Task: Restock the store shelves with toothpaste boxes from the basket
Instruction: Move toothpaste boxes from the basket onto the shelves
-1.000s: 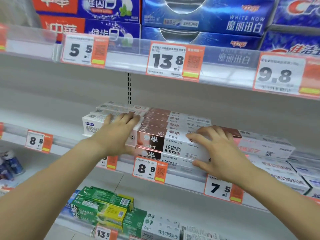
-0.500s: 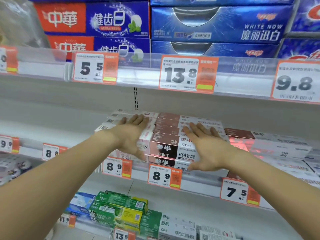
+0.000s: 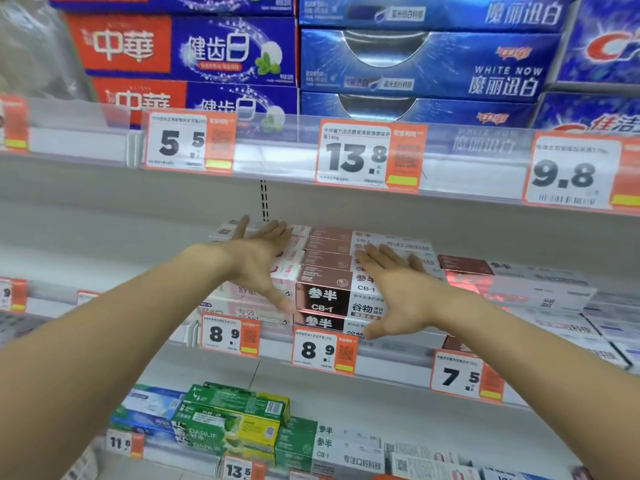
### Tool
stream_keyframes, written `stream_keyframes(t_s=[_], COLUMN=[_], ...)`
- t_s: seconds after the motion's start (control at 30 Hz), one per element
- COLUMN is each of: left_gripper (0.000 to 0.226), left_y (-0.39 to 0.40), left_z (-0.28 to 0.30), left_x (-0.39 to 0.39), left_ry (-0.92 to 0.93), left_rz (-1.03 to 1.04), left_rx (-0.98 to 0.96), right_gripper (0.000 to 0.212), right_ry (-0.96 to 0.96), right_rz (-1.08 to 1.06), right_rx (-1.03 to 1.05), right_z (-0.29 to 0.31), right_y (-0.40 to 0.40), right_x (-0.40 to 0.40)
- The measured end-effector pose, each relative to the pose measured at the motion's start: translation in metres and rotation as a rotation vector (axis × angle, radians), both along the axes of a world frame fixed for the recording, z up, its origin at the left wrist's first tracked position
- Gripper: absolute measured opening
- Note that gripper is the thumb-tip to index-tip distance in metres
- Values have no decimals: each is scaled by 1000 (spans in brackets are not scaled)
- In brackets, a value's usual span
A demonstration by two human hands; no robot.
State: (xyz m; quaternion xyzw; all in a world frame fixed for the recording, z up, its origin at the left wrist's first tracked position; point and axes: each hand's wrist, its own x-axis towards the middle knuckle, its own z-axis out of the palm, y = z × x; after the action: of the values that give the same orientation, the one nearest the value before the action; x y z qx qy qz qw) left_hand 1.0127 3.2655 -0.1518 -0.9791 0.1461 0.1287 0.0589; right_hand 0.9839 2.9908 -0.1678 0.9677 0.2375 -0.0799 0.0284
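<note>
Middle white metal shelf [image 3: 104, 258] carries the stock being fronted: stack of rose-brown and white cardboard toothpaste boxes marked CB-1 [image 3: 329, 292], with a stack of pale pink and white toothpaste boxes [image 3: 249, 292] just to its left. Both stacks lie flat with their long axes running left-right along the shelf edge, the brown end panels facing the camera. Basket not in view.

Left hand [image 3: 258, 258] sits over the pink-white stack, fingers [image 3: 277, 233] straight and apart, palm turned toward the brown stack; it holds nothing. Contact with the boxes cannot be confirmed, blurred there. Right hand [image 3: 398, 292] is flat against the white right part of the CB-1 stack, fingers [image 3: 377, 258] straight and slightly spread, thumb low near the shelf lip; no grip, no box carried.

Key relation: the CB-1 stack lies between the two palms, straight ahead of the fingers and slightly below. The right hand is nearer to it, lying on it; the left is just beside its left end. Judgement: squaring-up step, stack set on the shelf and being aligned; next move likely needs an inward or backward push along the boxes' short axis.

Orange-white price tag 8.9 [image 3: 323, 351] sits directly below the stack.
</note>
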Motion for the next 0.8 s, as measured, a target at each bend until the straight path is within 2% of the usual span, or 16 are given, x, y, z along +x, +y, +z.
stream_keyframes(t_s=[0.07, 0.17, 0.23, 0.3, 0.43, 0.8], left_gripper=[143, 101, 76, 63, 57, 56], left_y=[-2, -7, -8, -8, -11, -11], left_z=[2, -4, -8, -13, -17, -18], left_x=[3, 5, 11, 19, 26, 23], left_ry=[1, -40, -153, -174, -95, -105], left_rz=[-18, 10, 38, 98, 161, 157], left_rx=[-88, -318, -324, -260, -229, -236], right_gripper=[129, 132, 131, 129, 127, 116], right_ry=[9, -18, -59, -89, -104, -69], right_rz=[-1, -4, -7, -1, 3, 33], right_rx=[9, -20, -33, -34, -36, -11], right_z=[2, -4, -9, -11, -12, -12], right_y=[5, 9, 9, 9, 9, 9], right_x=[2, 4, 5, 4, 5, 9])
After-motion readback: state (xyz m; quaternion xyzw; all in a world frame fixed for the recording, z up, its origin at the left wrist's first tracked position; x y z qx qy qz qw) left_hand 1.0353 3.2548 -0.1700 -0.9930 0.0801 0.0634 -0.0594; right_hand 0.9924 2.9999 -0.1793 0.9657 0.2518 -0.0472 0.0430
